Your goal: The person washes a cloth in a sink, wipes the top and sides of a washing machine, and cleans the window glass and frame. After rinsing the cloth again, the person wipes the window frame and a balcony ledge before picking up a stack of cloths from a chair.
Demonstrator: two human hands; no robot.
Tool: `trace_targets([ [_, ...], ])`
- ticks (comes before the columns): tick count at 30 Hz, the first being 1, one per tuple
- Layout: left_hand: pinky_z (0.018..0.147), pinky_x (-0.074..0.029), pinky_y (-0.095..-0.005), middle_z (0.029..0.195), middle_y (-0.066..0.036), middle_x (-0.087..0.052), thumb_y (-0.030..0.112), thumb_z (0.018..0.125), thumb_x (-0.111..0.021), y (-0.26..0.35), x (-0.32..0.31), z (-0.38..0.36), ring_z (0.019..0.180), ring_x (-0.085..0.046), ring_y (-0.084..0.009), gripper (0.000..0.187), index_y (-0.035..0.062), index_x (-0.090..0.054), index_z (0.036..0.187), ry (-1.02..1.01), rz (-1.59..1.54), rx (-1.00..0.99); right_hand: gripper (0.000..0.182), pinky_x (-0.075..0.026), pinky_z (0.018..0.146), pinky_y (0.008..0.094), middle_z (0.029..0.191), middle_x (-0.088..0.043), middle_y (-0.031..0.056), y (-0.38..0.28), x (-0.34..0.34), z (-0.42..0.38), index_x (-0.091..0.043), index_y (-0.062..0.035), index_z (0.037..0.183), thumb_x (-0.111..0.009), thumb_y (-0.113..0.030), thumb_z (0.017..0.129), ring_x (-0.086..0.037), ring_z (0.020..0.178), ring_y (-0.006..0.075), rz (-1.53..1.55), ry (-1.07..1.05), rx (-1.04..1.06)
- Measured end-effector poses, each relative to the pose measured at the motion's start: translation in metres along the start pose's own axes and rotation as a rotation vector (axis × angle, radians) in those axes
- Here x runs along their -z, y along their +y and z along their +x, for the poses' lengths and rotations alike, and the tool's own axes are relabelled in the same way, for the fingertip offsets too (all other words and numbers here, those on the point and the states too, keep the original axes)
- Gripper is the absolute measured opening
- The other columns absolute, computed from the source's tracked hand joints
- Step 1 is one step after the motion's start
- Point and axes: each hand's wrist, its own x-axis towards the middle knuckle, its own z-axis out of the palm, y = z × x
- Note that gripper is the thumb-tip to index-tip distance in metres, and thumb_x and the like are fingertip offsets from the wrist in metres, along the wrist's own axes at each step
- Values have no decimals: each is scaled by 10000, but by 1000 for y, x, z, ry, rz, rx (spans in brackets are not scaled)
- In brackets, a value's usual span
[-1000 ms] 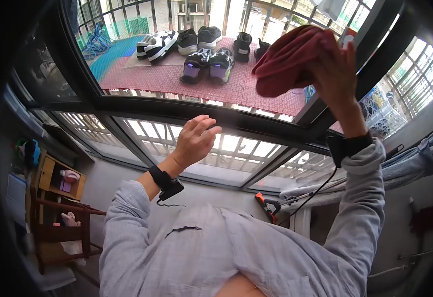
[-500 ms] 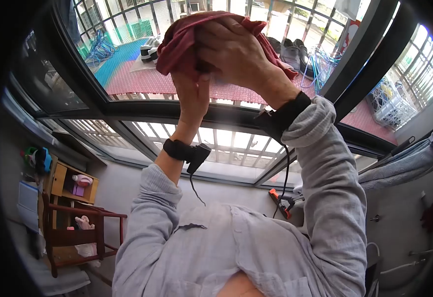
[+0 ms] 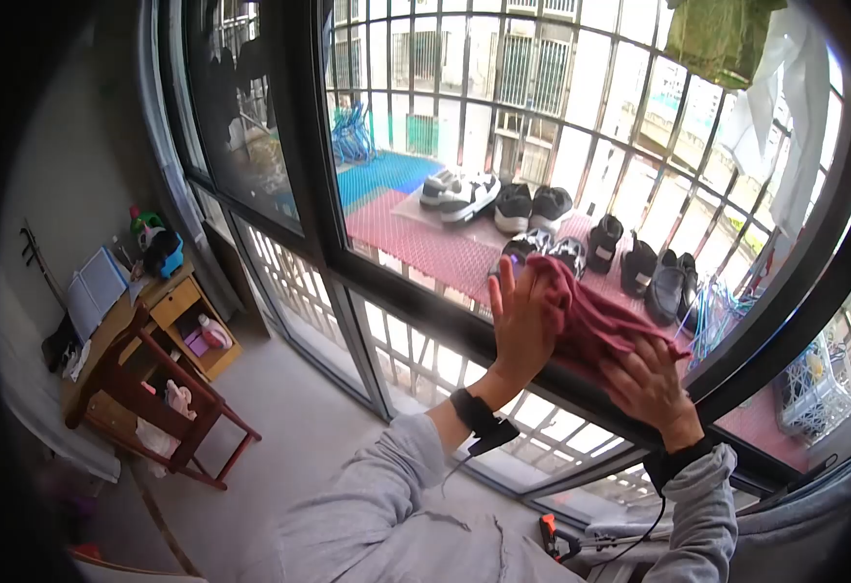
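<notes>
Cloth (image 3: 586,316) of a dark red colour is bunched and stretched between two bare hands, in front of the dark window frame (image 3: 425,299); whether the frame is touched by it cannot be told. Its left end is met by the left hand (image 3: 524,335), whose fingers are pointed upward and held slightly apart; whether the fabric is pinched there cannot be judged. Its right end is covered by the right hand (image 3: 654,387), with the fingers spread over the folds; whether they are clamped on it cannot be told. Black bands (image 3: 474,412) are worn on both wrists.

Beyond the frame, shoes (image 3: 469,200) are lined up on a red mat (image 3: 408,241), one pair being partly hidden by the cloth. Blue hangers (image 3: 351,136) are bunched near the bars (image 3: 492,58). Far to the left, a wooden worktop (image 3: 174,303) with a drawer is seen.
</notes>
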Motion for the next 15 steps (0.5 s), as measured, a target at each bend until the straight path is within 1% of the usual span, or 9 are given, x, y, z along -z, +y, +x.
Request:
trace_targets([
  [1,1075,-129,-595,1379,-165,-377,216,803,-564,-6,-5,-7,1343,-210,-460,559,64,-404,1317,-46,116,-26,393,-356,958,468,1015,-544,45,-3,2,-5,-628,-168,1061,-661,-216,672,-498,1123,287,20,-28,30],
  [3,1071,-121,-597,1320,-128,-450,227,779,-589,-15,-11,-12,1342,-224,-445,480,104,-491,1233,-91,202,7,403,-352,975,417,1066,-553,-1,-2,4,-10,-628,-193,1105,-602,-219,704,-499,1134,242,-49,-123,118],
  [5,1077,-151,-567,1261,-97,-500,238,777,-596,-17,-4,-3,1333,-260,-416,385,123,-540,1141,-105,206,2,405,-350,976,382,1080,-560,-14,5,16,-7,-625,-201,1116,-567,-223,716,-495,1143,222,-135,-157,192],
  [6,1036,-248,-512,1176,-98,-540,242,762,-630,-20,-1,4,1257,-372,-373,378,109,-545,1105,-7,253,-103,406,-358,977,386,1080,-561,-10,11,21,-2,-626,-199,1117,-565,-224,717,-498,1140,224,-159,-139,196],
  [9,891,-340,-527,1130,-105,-532,418,824,-564,-16,20,42,1153,-456,-370,440,87,-546,1113,42,94,-116,408,-378,982,409,1083,-564,4,25,35,14,-630,-190,1115,-575,-217,712,-505,1134,233,-198,-77,188],
  [10,812,-365,-463,1045,-105,-545,412,769,-632,-7,35,67,1023,-498,-329,482,65,-533,1090,52,15,-114,409,-383,986,423,1085,-563,13,35,45,28,-633,-185,1110,-588,-210,704,-507,1133,238,-204,-46,169],
  [11,824,-383,-452,1053,-151,-532,386,750,-661,-12,31,79,1000,-497,-340,528,37,-510,1117,187,-28,-126,411,-388,990,437,1086,-563,21,45,54,43,-637,-180,1105,-600,-202,697,-509,1132,243,-203,-19,151],
  [13,837,-395,-461,1058,-183,-521,377,738,-682,-5,32,113,1014,-498,-361,578,27,-487,1155,358,-126,-67,424,-390,997,477,1114,-560,56,61,69,78,-649,-157,1081,-657,-182,658,-512,1127,274,-177,90,82],
  [15,856,-403,-467,1125,-196,-512,366,745,-680,19,40,160,1067,-493,-370,595,51,-480,1209,480,-74,-400,465,-381,1002,485,1152,-557,77,75,91,115,-645,-139,1084,-698,-172,623,-500,1147,302,-174,115,46],
])
